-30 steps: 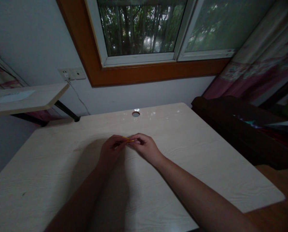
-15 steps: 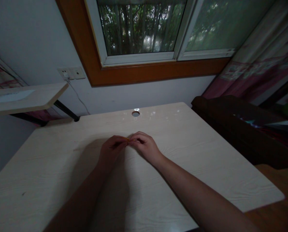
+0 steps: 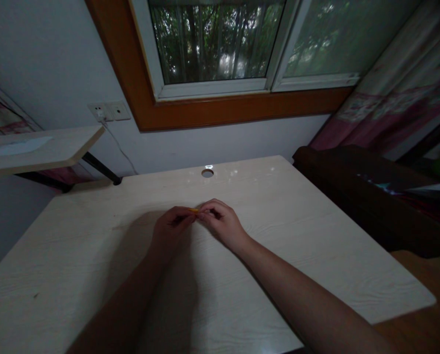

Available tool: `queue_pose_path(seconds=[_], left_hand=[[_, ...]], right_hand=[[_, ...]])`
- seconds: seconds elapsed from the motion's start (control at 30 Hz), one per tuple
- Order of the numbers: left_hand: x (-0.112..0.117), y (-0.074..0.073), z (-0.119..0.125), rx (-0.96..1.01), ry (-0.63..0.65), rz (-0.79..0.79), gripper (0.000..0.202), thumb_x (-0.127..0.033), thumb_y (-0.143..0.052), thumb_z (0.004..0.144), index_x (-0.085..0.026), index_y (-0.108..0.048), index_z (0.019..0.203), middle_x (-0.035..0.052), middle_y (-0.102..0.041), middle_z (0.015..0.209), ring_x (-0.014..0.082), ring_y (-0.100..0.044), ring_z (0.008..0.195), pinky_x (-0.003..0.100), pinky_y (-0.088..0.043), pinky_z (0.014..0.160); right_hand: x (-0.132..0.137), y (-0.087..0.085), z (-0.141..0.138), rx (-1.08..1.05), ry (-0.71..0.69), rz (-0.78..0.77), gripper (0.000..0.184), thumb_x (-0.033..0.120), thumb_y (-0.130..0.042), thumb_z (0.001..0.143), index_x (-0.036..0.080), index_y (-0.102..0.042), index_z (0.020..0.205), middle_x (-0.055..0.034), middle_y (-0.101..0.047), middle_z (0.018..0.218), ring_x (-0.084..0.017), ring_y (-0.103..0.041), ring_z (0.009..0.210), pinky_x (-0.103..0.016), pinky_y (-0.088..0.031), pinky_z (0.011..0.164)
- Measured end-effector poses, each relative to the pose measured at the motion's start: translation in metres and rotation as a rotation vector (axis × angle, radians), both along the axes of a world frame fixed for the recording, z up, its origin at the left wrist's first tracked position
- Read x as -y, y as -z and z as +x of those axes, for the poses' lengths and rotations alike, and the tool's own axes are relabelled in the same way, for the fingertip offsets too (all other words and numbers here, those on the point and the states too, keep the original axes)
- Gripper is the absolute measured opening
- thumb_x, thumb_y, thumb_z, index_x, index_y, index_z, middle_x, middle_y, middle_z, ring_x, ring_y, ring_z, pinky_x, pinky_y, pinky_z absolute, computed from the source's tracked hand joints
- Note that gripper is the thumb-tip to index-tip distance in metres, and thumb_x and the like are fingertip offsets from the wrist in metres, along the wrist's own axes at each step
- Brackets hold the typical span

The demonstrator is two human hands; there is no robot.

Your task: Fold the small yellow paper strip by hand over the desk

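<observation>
Over the middle of a pale wood-grain desk [image 3: 297,236], my two hands meet at the fingertips. Between them shows a small thin yellow-orange piece [image 3: 194,210], mostly covered by the fingers; its kind cannot be made out. My left hand [image 3: 171,225] is closed in a pinch on the piece's left end. From the other side, my right hand [image 3: 222,221] pinches at its right end, thumb and fingers pressed together. Both forearms reach in from the bottom edge, and a shadow lies on the desk beside the left one.
A raised shelf [image 3: 76,147] on black legs stands at the back left, bearing a whitish sheet [image 3: 18,146]. Near the back edge is a round cable hole [image 3: 207,173]. Behind are a wall socket [image 3: 109,111] and a window [image 3: 216,44]. Dark furniture [image 3: 349,196] borders the right.
Both hands stay almost in place, with the right fingers shifted very slightly upward. A little more of the yellow-orange piece shows between the fingertips.
</observation>
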State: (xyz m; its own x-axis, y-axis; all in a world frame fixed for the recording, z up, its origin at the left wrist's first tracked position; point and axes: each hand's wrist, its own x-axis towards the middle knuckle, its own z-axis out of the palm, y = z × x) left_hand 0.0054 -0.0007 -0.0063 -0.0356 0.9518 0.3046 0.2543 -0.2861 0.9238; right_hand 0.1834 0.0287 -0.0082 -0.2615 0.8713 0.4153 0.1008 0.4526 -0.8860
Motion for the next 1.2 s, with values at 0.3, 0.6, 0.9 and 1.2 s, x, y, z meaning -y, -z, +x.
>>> queue_pose_path(seconds=[0.3,0.6,0.9,1.2], left_hand=[[0.0016,0.0001,0.0027,0.091,0.039,0.015,0.013,-0.032,-0.07,0.08,-0.019,-0.068,0.082,0.0048,-0.071,0.09,0.0173,-0.068,0.085,0.03,-0.055,0.08],[0.0013,-0.0005,0.0065,0.207,-0.034,-0.024,0.02,-0.032,-0.07,0.08,-0.018,-0.057,0.087,0.0005,-0.067,0.077,0.0143,-0.067,0.07,0.028,-0.056,0.068],[0.0007,0.0047,0.0018,0.123,0.009,-0.018,0.012,-0.029,-0.065,0.084,-0.019,-0.061,0.09,0.0016,-0.067,0.082,0.0148,-0.066,0.075,0.028,-0.055,0.071],[0.0043,-0.0006,0.0046,-0.009,0.064,0.136,0.013,-0.027,-0.068,0.082,-0.02,-0.065,0.093,0.0045,-0.066,0.093,0.0156,-0.065,0.085,0.029,-0.056,0.078]], right_hand=[[-0.0005,-0.0014,0.0005,0.009,-0.012,0.004,0.007,0.027,-0.066,0.086,0.023,-0.071,0.087,-0.0029,-0.065,0.086,-0.016,-0.06,0.081,-0.028,-0.046,0.072],[0.0004,-0.0043,0.0021,0.085,-0.095,0.12,0.01,0.025,-0.06,0.091,0.023,-0.069,0.092,-0.0043,-0.065,0.092,-0.016,-0.061,0.088,-0.03,-0.047,0.08],[0.0021,-0.0043,0.001,0.08,-0.077,0.123,0.009,0.026,-0.06,0.091,0.024,-0.068,0.093,-0.0049,-0.065,0.093,-0.017,-0.061,0.09,-0.031,-0.049,0.08],[0.0008,-0.0042,0.0011,0.039,-0.041,0.095,0.008,0.025,-0.062,0.09,0.024,-0.069,0.092,-0.0041,-0.065,0.091,-0.016,-0.061,0.087,-0.03,-0.048,0.078]])
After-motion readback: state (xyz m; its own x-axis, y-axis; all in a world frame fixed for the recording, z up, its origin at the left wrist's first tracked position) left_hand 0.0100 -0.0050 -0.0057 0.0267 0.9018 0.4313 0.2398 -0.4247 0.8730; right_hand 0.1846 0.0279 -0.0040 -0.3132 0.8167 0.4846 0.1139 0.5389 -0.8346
